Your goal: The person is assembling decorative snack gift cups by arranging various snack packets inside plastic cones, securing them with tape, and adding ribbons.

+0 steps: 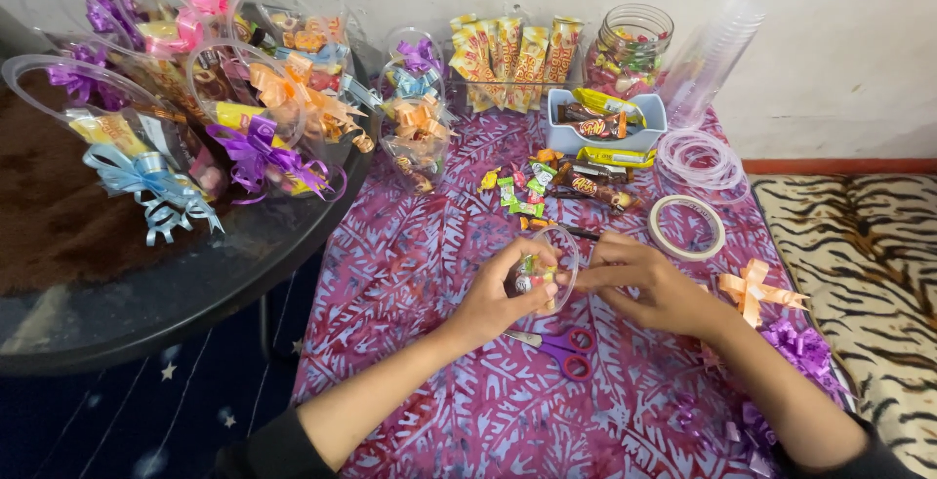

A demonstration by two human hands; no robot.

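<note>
My left hand [498, 296] grips a small clear plastic cup [549, 266] filled with wrapped sweets, tipped on its side above the purple patterned cloth [420, 264]. My right hand [649, 284] pinches at the cup's rim from the right, fingertips touching it. Just under my hands lies a pair of purple-handled scissors [564, 347]. A roll of clear tape [687, 226] rests beyond my right hand.
Loose sweets [527, 191] and a grey box of candy bars [603, 120] sit further back, with a glass jar [628, 50], stacked clear cups [712, 59] and clear lids [698, 159]. Finished cups with ribbon bows [254, 147] crowd a dark round table on the left. Orange [753, 289] and purple bows [802, 347] lie right.
</note>
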